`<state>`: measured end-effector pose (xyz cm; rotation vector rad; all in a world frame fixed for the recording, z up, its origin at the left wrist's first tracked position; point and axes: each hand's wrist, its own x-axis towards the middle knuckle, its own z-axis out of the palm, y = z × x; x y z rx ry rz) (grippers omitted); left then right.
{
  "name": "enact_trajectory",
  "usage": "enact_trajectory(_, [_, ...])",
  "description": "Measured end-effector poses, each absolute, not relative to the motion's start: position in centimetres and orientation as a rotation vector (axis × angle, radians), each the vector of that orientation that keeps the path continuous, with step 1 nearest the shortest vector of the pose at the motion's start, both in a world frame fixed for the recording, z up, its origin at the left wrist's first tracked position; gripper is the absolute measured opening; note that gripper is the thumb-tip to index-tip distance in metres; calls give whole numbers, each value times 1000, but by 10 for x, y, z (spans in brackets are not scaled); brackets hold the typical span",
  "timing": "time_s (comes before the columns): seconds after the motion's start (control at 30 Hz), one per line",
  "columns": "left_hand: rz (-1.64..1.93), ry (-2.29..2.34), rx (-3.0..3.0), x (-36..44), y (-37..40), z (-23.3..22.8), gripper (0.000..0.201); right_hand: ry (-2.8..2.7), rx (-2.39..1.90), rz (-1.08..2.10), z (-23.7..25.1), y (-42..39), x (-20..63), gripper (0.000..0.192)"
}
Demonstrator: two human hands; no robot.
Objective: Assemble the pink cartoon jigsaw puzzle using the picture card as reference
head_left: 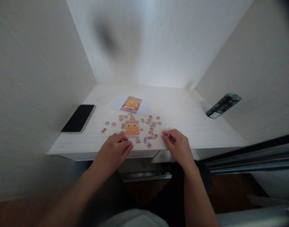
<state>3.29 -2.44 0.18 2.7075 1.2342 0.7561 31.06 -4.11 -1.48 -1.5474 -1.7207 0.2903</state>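
Observation:
A partly joined jigsaw puzzle (132, 128) shows a yellow figure with a pink pointed hat. Loose puzzle pieces (152, 123) lie around it, several of them to its right. My left hand (115, 148) rests at the lower left of the joined part, its thumb and forefinger brought together. At the right edge of the scattered pieces is my right hand (176, 142), fingers curled and the tips pinched. Whether either hand holds a piece is too small to make out. Behind the puzzle lies a picture card (131, 105) with the same yellow figure.
White paper (144, 108) lies under the card. A phone (78, 118) with a dark screen lies on the left of the white tabletop (182, 116). To the right stands a black and green can (223, 105). Walls enclose the back and both sides.

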Motion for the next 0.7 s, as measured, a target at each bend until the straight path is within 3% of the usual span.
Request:
enact_trajectory(0.47, [688,1172,2608,30,-18,11,23,-1978,-1467,311,-4,-28,305,19])
enact_trajectory(0.7, [973,1249,2554,12,-20,13,22,-1952,-1501,356,-4,-28,306,18])
